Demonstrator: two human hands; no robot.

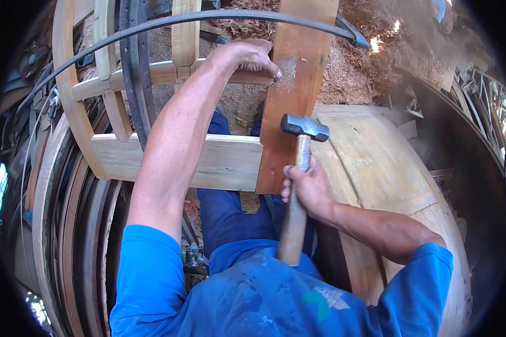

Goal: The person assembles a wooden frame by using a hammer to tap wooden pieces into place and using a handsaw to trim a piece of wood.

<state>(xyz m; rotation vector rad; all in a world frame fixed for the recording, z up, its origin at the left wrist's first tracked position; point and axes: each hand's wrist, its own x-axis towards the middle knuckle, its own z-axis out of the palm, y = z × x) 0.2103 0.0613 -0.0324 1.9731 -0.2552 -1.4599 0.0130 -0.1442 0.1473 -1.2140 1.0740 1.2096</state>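
Observation:
Upright in my right hand [309, 194] is a hammer [290, 233], its fingers wrapped round the wooden handle just below the dark double-faced steel head. That head lies over the edge of a reddish-brown plank [289, 121]. My left hand [256, 59] reaches forward to the plank's left edge, above the end of a pale wooden rail [247, 76]. Its fingers bend down and inward, partly hidden; what they hold, if anything, I cannot make out. Sawdust and a small light peg-like bit [303, 59] show on the plank. A wider pale board [225, 163] meets the plank nearer me.
A slatted wooden frame [67, 73] stands at left, with a long curved dark bar [208, 17] crossing above it. Curved wooden pieces [67, 224] are stacked at lower left. A large pale wooden panel [376, 157] lies at right. Shavings [354, 73] cover the far ground.

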